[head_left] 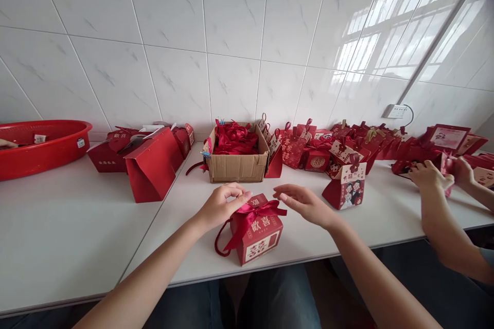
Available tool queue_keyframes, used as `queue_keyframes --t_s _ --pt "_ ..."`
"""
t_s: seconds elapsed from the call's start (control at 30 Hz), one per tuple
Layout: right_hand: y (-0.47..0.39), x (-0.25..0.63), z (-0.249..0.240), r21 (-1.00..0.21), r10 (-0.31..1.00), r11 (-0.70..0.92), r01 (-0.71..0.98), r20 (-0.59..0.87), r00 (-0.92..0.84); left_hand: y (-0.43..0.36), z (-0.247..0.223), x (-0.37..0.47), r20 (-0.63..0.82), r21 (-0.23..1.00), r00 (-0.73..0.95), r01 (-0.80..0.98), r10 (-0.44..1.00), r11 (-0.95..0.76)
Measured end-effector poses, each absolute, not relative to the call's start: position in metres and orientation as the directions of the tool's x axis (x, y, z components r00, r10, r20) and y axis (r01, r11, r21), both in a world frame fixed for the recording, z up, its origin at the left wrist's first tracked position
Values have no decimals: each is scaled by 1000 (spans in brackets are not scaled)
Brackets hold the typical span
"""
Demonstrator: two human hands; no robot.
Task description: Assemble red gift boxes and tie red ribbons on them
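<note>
A red gift box (262, 234) with pale lettering stands near the table's front edge. On its top is a shiny dark-red ribbon bow (257, 212), and a red cord loop hangs at its left side. My left hand (224, 206) is at the upper left of the bow, its fingers loosely curved and apart from the thumb; whether a fingertip touches the ribbon I cannot tell. To the right of the bow my right hand (303, 203) hovers with fingers stretched out, holding nothing.
Behind the box stands a cardboard box (237, 168) full of red ribbons. Red gift boxes (150, 164) are at the left, beside a red basin (46, 157). Several more (353, 187) fill the right side, where another person's hands (432, 177) handle a box.
</note>
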State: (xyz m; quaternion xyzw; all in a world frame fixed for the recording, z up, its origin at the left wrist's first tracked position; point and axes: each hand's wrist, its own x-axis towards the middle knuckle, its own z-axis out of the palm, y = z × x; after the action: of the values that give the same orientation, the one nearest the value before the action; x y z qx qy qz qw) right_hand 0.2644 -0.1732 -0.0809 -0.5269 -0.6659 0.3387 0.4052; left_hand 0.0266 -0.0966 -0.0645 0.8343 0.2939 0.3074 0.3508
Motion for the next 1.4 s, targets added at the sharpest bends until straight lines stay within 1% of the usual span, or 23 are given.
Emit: queue_keyframes --t_s 0.07,0.13,0.27,0.33,0.4,0.5,0.6,0.73,0.97,1.17,1.23,1.33,1.4 --pt "-175 265 -86 -894 978 194 404 146 -148 -96 -63 26 302 774 622 283 723 -566" --pt "-176 262 -89 -901 978 191 390 141 -155 -97 -61 26 316 771 584 301 748 -561" --pt "-178 252 -83 -896 973 231 380 215 -85 -100 -57 32 366 745 509 341 779 -573" --pt "-180 248 -77 -890 963 265 372 265 -51 -102 -53 37 356 719 544 359 759 -595" --pt "-183 246 -71 -883 957 280 378 288 -36 -104 -48 41 323 682 618 374 717 -629" --pt "-190 244 -66 -864 957 273 423 289 -27 -106 -43 44 284 622 698 388 658 -680" --pt "-200 242 -66 -855 960 260 449 277 -28 -105 -44 43 279 598 705 404 652 -692" --pt "-211 235 -74 -867 970 233 440 237 -47 -104 -53 41 299 605 671 416 678 -679" --pt "-218 224 -95 -866 971 232 442 236 -47 -101 -64 41 307 630 600 454 739 -630" --pt "-218 226 -101 -856 971 220 468 237 -23 -97 -63 36 277 705 618 390 736 -593" --pt "-216 232 -98 -813 960 218 540 277 31 -96 -62 33 284 730 615 359 736 -582" --pt "-208 240 -87 -720 905 238 652 408 120 -94 -60 25 311 748 570 347 761 -566" --pt "-200 243 -76 -688 876 285 667 470 111 -93 -60 17 311 754 551 352 774 -554"
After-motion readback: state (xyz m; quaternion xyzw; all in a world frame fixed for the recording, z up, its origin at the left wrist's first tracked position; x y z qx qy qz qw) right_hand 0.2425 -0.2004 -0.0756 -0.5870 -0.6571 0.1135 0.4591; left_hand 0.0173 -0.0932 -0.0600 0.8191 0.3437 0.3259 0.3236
